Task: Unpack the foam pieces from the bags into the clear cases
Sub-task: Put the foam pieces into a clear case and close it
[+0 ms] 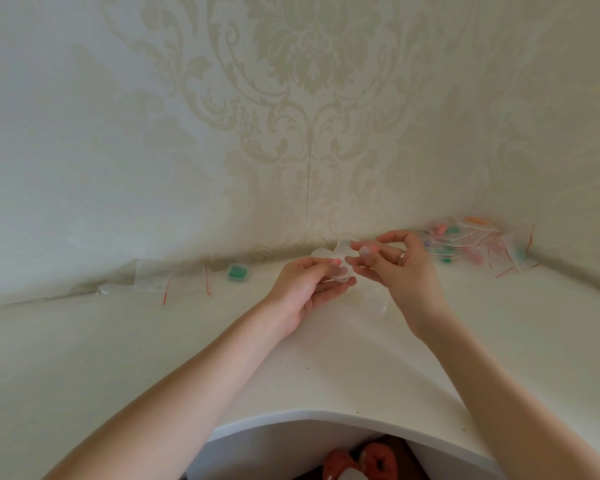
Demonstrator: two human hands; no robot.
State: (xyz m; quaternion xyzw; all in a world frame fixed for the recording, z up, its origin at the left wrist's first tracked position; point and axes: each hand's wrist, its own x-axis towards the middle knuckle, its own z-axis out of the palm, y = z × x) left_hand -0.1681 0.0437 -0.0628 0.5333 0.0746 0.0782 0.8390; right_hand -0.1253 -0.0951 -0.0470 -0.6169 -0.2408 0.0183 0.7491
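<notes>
Orange slippers [361,462] poking out down under the near edge of the white table [326,368], closest thing in view. Up from that, two bare forearms crossing the tabletop toward the middle.

Left hand [309,289] palm-up over the table, fingers curled, pinching a small clear case [340,273] between thumb and fingertips. Too blurry to tell which way the case points or how its long side runs. Right hand [395,265] just right of the case, thumb and forefinger pinched on something small and pinkish-grey, probably a foam piece [367,250], held just above and to the right of the case; can't make out its axis either. Ring on one finger there.

Further back, left of the case, a green-filled case [238,271] lying flat on the table near the wall. Further left still, empty clear bags [153,282] with red strips, lying along the wall edge. Back right of the case, a heap of full bags [471,244] in the corner, pink, green and orange bits showing through. Behind it all, patterned cream wallpaper [309,81].
</notes>
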